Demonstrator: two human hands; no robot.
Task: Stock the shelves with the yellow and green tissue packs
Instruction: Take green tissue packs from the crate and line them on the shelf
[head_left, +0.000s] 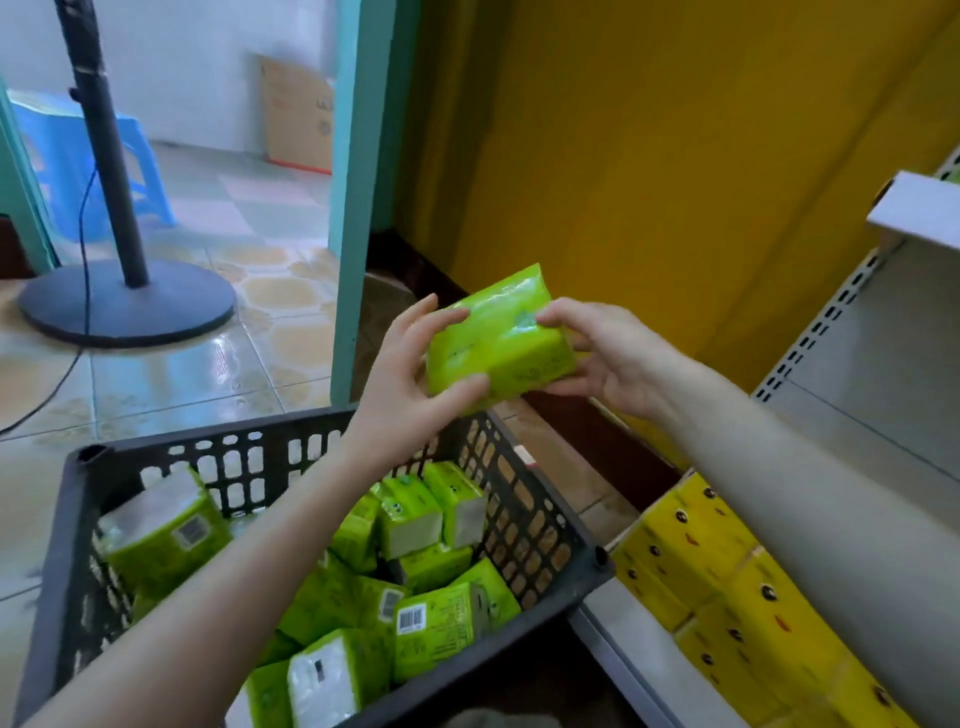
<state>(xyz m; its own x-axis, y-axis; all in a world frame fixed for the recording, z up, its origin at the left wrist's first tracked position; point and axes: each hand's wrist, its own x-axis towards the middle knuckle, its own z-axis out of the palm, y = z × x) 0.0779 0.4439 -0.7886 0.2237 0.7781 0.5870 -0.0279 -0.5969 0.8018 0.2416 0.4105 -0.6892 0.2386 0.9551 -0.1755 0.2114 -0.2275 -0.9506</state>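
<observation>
A green tissue pack (496, 343) is held in the air above the far corner of a black plastic crate (540, 525). My left hand (410, 374) grips its left end, thumb beneath and fingers on top. My right hand (608, 353) grips its right end the same way. Several more green packs (431, 618) lie jumbled inside the crate. Yellow tissue packs (727, 577) stand in rows on the low shelf at the right, under my right forearm.
White metal shelving (852, 395) with a slotted upright rises at the right, against a yellow wall (649, 156). A fan stand with a round base (127, 304) and its cable sit on the tiled floor at left. A teal door frame (353, 208) stands behind the crate.
</observation>
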